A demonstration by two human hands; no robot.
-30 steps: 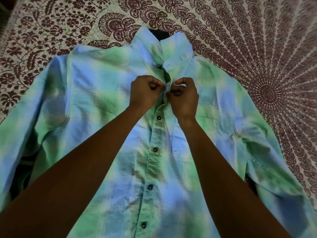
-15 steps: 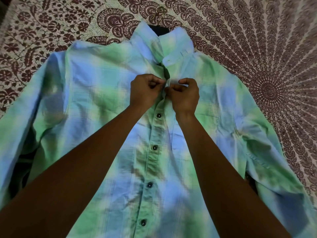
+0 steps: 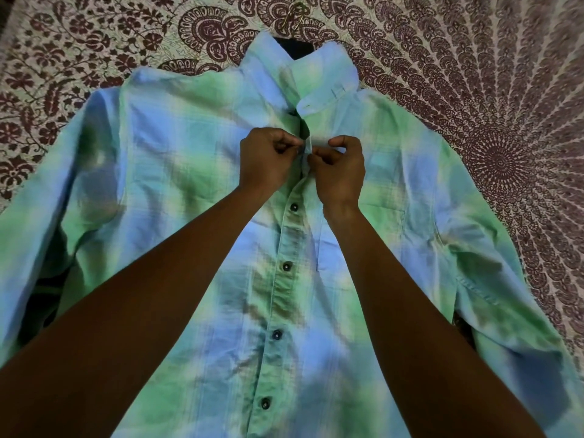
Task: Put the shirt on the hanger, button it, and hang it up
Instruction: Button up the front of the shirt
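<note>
A green and blue plaid shirt [image 3: 177, 159] lies face up on a patterned cloth, sleeves spread to both sides. Several dark buttons down its front placket are fastened. A dark hanger [image 3: 292, 47] shows inside the collar, and its metal hook [image 3: 292, 17] pokes out above. My left hand [image 3: 265, 162] pinches the left edge of the placket just below the collar. My right hand [image 3: 339, 170] pinches the right edge at the same spot, fingertips almost meeting. The button under my fingers is hidden.
A cream and maroon printed bedsheet [image 3: 493, 99] covers the whole surface around the shirt. A dark gap [image 3: 38, 308] shows under the left sleeve near my left forearm.
Both hands stay at the top of the placket. Their fingers have shifted slightly and a small fold of placket fabric now stands up between them.
</note>
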